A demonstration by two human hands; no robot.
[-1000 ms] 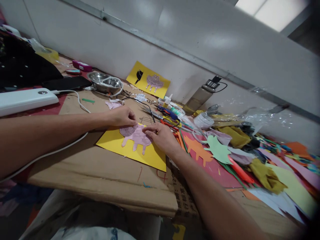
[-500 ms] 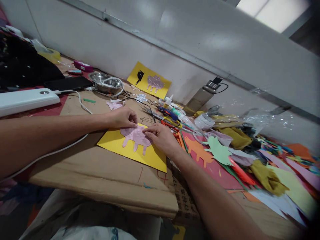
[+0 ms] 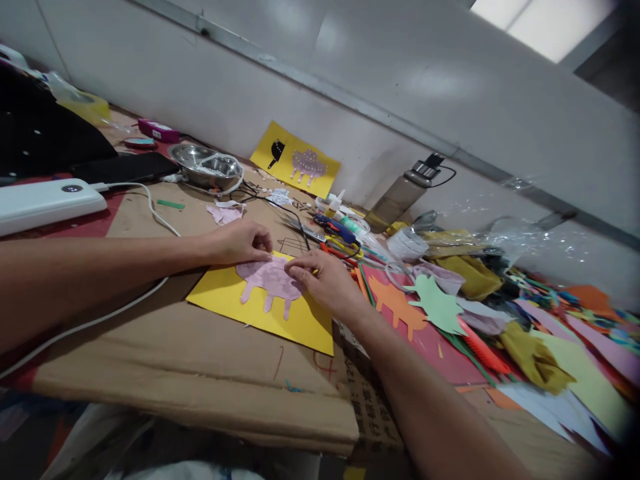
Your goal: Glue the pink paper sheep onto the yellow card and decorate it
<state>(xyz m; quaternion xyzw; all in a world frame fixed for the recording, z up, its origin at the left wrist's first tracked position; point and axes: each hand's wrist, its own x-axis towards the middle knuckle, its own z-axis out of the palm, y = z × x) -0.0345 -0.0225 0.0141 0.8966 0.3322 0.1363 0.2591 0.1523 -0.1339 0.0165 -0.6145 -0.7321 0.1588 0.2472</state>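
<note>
A pale pink animal-shaped cutout (image 3: 270, 280) with several legs lies on a sheet of yellow card (image 3: 215, 293) on the cardboard-covered table. My left hand (image 3: 245, 241) has its fingers curled, thumb and forefinger pinched at the cutout's top edge. At the right edge of the cutout, my right hand (image 3: 325, 277) rests over the card with its thumb and forefinger closed together. My fingers hide parts of the cutout's upper and right outline.
Leaning on the wall is a yellow card (image 3: 320, 175) with a beaded pink shape. A steel bowl (image 3: 205, 167), scissors (image 3: 303, 227), a glue gun (image 3: 335, 228) and a bottle (image 3: 400, 197) stand behind. Orange (image 3: 397, 307) and green cutouts (image 3: 437, 303) lie right, beside fabric and paper scraps.
The view has shifted slightly. Both hands stay at the pink cutout's edges, with only a small change in how the fingers sit.
</note>
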